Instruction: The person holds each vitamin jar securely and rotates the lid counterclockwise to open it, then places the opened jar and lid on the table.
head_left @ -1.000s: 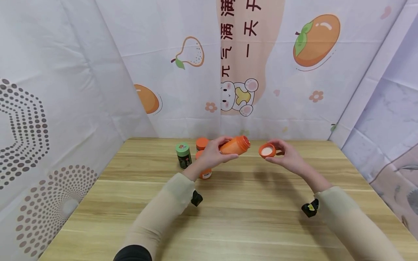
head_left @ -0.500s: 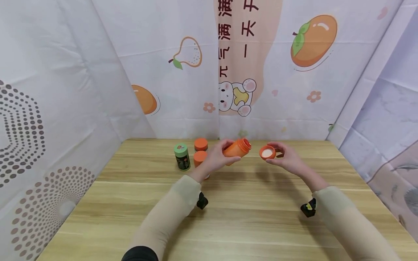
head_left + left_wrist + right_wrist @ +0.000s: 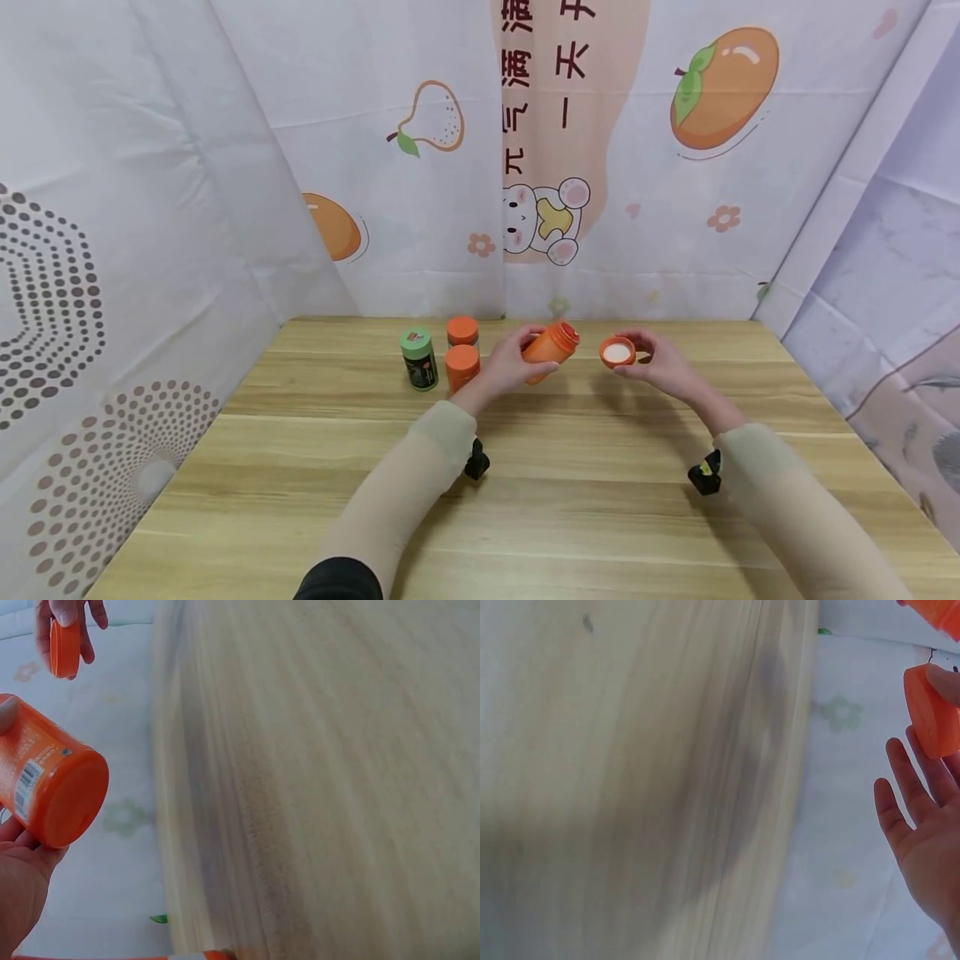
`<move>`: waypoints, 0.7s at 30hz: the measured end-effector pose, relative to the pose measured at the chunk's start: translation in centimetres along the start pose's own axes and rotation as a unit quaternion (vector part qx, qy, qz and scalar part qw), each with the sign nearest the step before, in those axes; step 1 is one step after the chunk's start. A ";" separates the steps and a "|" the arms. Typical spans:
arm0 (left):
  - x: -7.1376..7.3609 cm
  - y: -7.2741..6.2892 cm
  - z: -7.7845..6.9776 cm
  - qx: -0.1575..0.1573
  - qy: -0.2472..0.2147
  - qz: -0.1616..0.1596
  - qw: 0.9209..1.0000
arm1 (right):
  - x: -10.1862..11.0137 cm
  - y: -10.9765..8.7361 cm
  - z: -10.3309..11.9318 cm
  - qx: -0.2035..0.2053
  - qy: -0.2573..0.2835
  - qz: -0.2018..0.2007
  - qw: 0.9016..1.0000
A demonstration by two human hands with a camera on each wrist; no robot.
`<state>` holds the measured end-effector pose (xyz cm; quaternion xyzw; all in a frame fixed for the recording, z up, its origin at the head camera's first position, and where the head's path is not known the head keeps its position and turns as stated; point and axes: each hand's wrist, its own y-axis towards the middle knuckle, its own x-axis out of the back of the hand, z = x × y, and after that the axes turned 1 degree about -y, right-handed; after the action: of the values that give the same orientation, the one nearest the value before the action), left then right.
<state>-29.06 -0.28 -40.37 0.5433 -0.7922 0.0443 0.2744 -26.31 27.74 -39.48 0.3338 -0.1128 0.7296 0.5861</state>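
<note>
My left hand [image 3: 510,364] grips an orange bottle [image 3: 550,352] above the table, tilted so its uncapped mouth points up and to the right. In the left wrist view the base and a barcode label of this orange bottle [image 3: 73,796] face the camera. To the right, my right hand [image 3: 660,364] pinches an orange lid [image 3: 617,352], its pale inner side turned toward the head camera. Thumb and a finger hold that orange lid [image 3: 931,712] by its rim in the right wrist view, while the other fingers are spread. Bottle and lid are apart.
Left of my left hand stand a dark jar with a green lid [image 3: 418,358] and two orange-lidded containers [image 3: 462,331], the nearer one [image 3: 462,367] partly hidden by the hand. A wooden table [image 3: 570,517] lies below. A printed curtain [image 3: 420,200] hangs behind its back edge.
My left hand has moved slightly right and down with the bottle, which is now tilted more upright. The right hand has hardly moved with its lid. More of the orange-lidded containers shows.
</note>
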 end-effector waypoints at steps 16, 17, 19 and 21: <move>-2.1 1.6 0.3 0.007 0.005 0.014 1.000 | 0.6 0.5 -2.2 -0.009 -0.032 -0.024 0.999; -2.2 1.7 0.4 0.009 0.004 0.014 1.000 | 0.5 0.5 -2.4 -0.010 -0.032 -0.021 0.999; -2.5 1.8 0.4 0.016 -0.003 0.013 1.000 | 0.4 0.6 -2.6 -0.014 -0.033 -0.016 0.999; -2.7 1.9 0.6 0.023 -0.010 0.011 1.000 | 0.2 0.7 -2.8 -0.019 -0.032 -0.010 0.999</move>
<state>-30.24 2.55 -41.73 0.5409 -0.7999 0.0603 0.2529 -27.93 29.28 -41.26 0.3464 -0.1422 0.7105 0.5958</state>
